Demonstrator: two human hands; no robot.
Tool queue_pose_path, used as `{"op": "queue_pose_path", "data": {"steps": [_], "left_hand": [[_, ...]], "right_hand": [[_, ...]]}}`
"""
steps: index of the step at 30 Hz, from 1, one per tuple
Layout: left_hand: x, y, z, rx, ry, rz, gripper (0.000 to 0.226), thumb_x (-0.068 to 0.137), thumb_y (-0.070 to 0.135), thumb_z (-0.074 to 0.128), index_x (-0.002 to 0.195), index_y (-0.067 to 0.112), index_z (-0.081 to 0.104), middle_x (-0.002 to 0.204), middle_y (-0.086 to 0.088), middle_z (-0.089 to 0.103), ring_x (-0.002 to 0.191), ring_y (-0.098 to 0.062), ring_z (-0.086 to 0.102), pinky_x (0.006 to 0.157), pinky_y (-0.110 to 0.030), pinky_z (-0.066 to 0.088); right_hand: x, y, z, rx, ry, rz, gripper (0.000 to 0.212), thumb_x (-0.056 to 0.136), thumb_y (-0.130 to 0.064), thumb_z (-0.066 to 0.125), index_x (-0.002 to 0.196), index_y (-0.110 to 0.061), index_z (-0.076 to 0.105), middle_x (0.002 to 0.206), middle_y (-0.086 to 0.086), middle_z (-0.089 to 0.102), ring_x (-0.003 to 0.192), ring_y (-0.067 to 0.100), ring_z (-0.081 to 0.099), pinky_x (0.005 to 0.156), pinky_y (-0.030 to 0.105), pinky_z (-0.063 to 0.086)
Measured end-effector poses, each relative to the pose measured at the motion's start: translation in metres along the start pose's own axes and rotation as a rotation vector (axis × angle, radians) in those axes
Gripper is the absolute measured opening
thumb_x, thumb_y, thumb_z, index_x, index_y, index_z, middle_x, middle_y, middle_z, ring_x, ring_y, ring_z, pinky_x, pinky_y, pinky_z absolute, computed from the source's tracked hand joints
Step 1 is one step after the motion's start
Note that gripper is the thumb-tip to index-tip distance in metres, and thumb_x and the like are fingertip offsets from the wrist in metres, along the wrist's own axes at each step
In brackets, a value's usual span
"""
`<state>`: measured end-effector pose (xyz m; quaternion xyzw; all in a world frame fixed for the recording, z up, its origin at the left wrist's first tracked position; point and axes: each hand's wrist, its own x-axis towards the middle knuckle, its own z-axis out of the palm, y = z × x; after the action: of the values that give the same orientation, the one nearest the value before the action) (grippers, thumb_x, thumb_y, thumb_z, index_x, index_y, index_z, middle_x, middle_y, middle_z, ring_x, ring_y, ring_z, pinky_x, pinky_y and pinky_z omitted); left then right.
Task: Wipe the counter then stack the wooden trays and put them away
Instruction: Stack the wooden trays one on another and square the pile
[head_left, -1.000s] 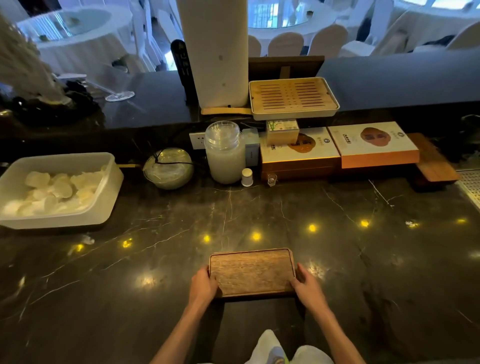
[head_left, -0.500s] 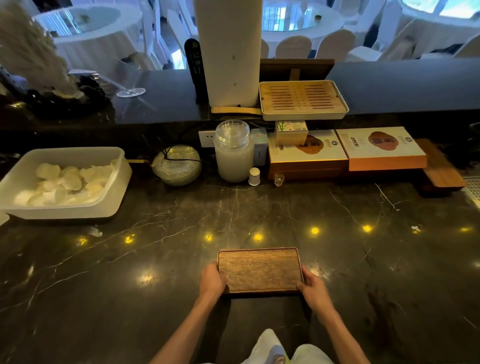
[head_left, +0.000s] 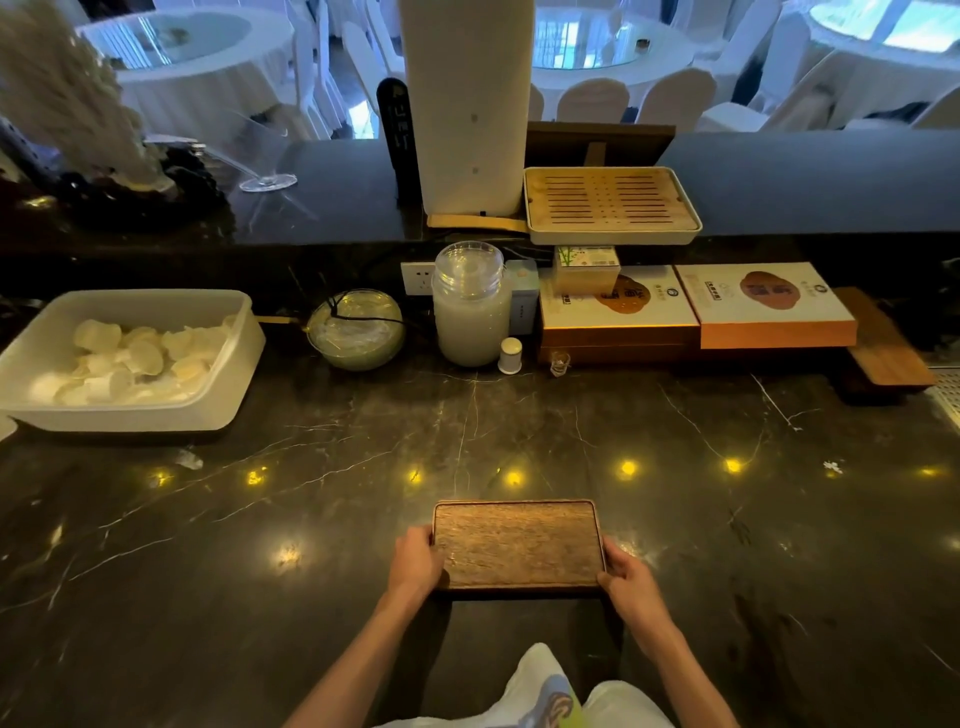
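A dark wooden tray (head_left: 517, 543) lies flat on the black marble counter (head_left: 311, 519), close to the near edge. My left hand (head_left: 415, 564) grips its left short side and my right hand (head_left: 626, 577) grips its right short side near the front corner. Whether more trays are stacked beneath it cannot be told from above. A slatted bamboo tray (head_left: 610, 205) rests on the raised ledge at the back. Another brown wooden board (head_left: 883, 345) lies at the far right, partly under the boxes.
A white tub of pale pieces (head_left: 127, 358) sits at the left. A glass bowl (head_left: 356, 328), a lidded jar (head_left: 471, 304), a small white bottle (head_left: 510, 356) and two flat orange boxes (head_left: 696, 312) line the back. A tall white cylinder (head_left: 467, 104) stands on the ledge.
Both hands stay on the tray's two ends. The view has shifted a little, so the tray and hands sit slightly farther right in the picture; the tray itself seems barely moved.
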<state>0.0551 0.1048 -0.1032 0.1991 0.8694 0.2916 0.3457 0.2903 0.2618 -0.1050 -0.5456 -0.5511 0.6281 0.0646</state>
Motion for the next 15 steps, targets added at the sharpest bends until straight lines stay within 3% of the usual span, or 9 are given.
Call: {"op": "queue_pose_path", "data": {"steps": [5, 11, 13, 15], "left_hand": [[0.0006, -0.0009, -0.0010, 0.001, 0.006, 0.008, 0.023, 0.093, 0.006, 0.055, 0.112, 0.010, 0.067, 0.108, -0.006, 0.071, 0.101, -0.016, 0.067, 0.088, -0.032, 0.057], [-0.0002, -0.0008, -0.0006, 0.027, 0.021, 0.005, 0.020, 0.092, 0.007, 0.057, 0.109, 0.010, 0.067, 0.105, -0.005, 0.071, 0.094, -0.012, 0.066, 0.077, -0.021, 0.054], [0.0012, 0.0018, -0.0012, 0.031, 0.020, -0.016, 0.021, 0.092, 0.010, 0.057, 0.111, 0.010, 0.066, 0.106, -0.007, 0.071, 0.094, -0.013, 0.066, 0.076, -0.022, 0.054], [0.0034, 0.0054, -0.0027, 0.037, 0.027, -0.020, 0.022, 0.094, 0.013, 0.055, 0.114, 0.010, 0.063, 0.109, -0.007, 0.069, 0.095, -0.013, 0.064, 0.079, -0.024, 0.053]], "right_hand": [[0.0023, 0.0003, -0.0023, 0.008, -0.002, 0.018, 0.057, 0.091, 0.016, 0.044, 0.142, -0.010, 0.045, 0.118, 0.001, 0.066, 0.116, 0.019, 0.060, 0.104, 0.041, 0.048], [0.0002, -0.0025, -0.0034, -0.021, -0.016, 0.039, 0.055, 0.093, 0.013, 0.046, 0.142, -0.012, 0.046, 0.129, 0.011, 0.063, 0.123, 0.024, 0.057, 0.104, 0.046, 0.048], [-0.0012, -0.0046, -0.0041, -0.032, -0.023, 0.033, 0.053, 0.093, 0.011, 0.047, 0.141, -0.013, 0.048, 0.126, 0.010, 0.065, 0.119, 0.022, 0.059, 0.101, 0.043, 0.051], [-0.0010, -0.0086, -0.0040, -0.043, -0.034, 0.015, 0.047, 0.095, 0.006, 0.049, 0.137, -0.015, 0.052, 0.116, 0.004, 0.068, 0.108, 0.016, 0.064, 0.088, 0.032, 0.056]]}}
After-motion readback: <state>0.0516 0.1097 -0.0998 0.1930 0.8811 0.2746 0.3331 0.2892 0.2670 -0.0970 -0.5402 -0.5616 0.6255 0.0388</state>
